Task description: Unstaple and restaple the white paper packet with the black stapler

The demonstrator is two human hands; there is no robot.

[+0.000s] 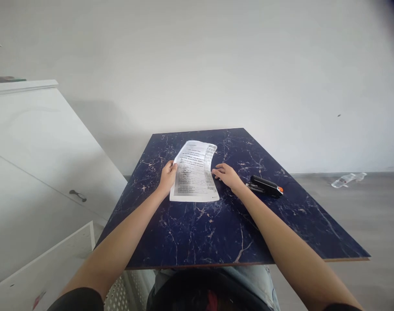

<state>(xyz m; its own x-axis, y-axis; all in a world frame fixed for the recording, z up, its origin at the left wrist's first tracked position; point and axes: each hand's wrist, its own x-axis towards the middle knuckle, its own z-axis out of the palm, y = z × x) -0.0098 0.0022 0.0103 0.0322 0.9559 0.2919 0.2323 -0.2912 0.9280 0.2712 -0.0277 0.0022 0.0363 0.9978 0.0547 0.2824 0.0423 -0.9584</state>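
A printed sheet of paper [192, 172], or a thin stack of sheets, is tilted up a little over the dark blue table and curves along its right side. My left hand [168, 176] grips its left edge, thumb on the front and the other fingers behind. At the right edge is my right hand [225, 175], its fingers loosely spread and at most touching the paper. A black stapler [266, 185] with an orange tip lies on the table to the right of my right hand.
The blue marble-patterned table [197, 233] stands against a pale wall [216, 65]. To the left is a white cabinet [38, 142] with a dark handle [77, 195]. A clear plastic object [347, 179] lies on the grey floor at the right.
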